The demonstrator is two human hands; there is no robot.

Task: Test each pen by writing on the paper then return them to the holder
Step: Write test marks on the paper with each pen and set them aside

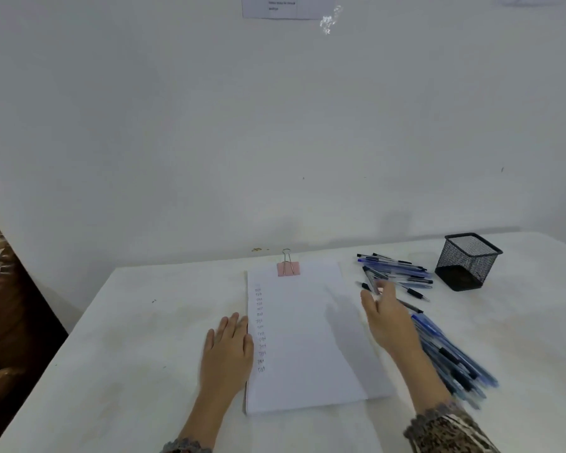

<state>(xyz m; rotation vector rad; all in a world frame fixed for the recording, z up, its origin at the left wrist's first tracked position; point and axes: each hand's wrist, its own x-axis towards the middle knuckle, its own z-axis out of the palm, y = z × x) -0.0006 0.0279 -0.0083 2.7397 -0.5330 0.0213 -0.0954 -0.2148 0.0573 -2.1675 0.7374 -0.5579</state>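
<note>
Reaching right hand [386, 318] at loose pens [402, 271], two o'clock of paper [307, 338]; fingers [368, 300] blurred, hold unclear. Left hand [229, 348] flat, pinning paper. Holder [468, 261] three o'clock of pens. Risk: nudged pens rolling across tabletop [144, 322].

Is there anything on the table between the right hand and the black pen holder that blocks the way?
Only the far heap of pens lies on the table between the right hand and the holder. Above that heap the way is free, and the holder's top is open.
</note>
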